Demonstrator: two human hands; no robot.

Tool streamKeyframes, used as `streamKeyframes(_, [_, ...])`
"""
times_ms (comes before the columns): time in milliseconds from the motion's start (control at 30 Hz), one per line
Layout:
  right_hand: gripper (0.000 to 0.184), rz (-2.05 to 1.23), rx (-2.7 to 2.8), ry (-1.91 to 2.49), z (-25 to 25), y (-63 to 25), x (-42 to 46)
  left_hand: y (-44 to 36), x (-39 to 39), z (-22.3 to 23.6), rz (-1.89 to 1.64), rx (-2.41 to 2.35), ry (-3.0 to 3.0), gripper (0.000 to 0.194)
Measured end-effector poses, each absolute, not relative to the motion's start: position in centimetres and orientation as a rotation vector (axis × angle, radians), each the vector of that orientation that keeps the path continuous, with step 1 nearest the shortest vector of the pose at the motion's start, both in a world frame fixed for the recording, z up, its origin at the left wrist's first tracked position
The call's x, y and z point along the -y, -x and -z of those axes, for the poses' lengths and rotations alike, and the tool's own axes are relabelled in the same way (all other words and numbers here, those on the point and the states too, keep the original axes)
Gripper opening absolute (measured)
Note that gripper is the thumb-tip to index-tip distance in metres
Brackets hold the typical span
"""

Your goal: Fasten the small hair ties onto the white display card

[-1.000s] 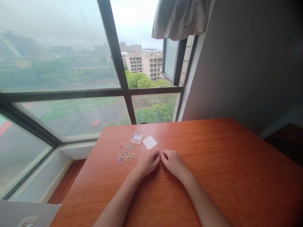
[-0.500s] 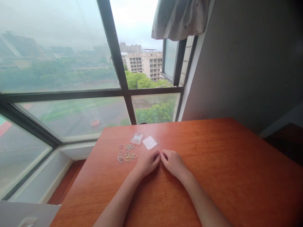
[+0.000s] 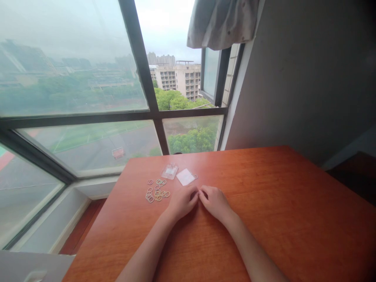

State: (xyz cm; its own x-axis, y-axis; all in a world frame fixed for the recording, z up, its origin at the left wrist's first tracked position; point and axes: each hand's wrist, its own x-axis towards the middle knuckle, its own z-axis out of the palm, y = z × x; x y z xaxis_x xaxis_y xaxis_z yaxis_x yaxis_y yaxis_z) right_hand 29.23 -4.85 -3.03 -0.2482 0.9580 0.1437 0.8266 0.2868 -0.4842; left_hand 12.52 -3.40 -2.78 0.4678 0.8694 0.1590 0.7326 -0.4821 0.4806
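Note:
My left hand [image 3: 185,200] and my right hand [image 3: 215,201] meet over the middle of the table, fingertips touching. Both are closed with the fingers curled inward, and whatever they may pinch is hidden or too small to make out. Left of my left hand lies a loose cluster of thin coloured rings [image 3: 158,194], like small elastic bands, some overlapping. Just beyond the hands is a white square of paper [image 3: 185,177], with a single ring [image 3: 196,177] at its right corner. A clear plastic case [image 3: 170,171] sits behind it to the left.
The reddish-brown wooden table [image 3: 279,203] reaches to the window frame [image 3: 188,114] at the back. A grey curtain [image 3: 222,25] hangs at the top, beside an outward-opened window pane [image 3: 210,74]. A dark wall [image 3: 299,78] stands to the right.

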Motion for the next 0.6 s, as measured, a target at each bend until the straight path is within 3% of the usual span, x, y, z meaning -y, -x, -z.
streamKeyframes(600, [0.023, -0.48, 2.161, 1.645, 2.45, -29.11, 4.94, -12.52, 3.47, 2.38, -0.551, -1.343, -2.353, 0.015])
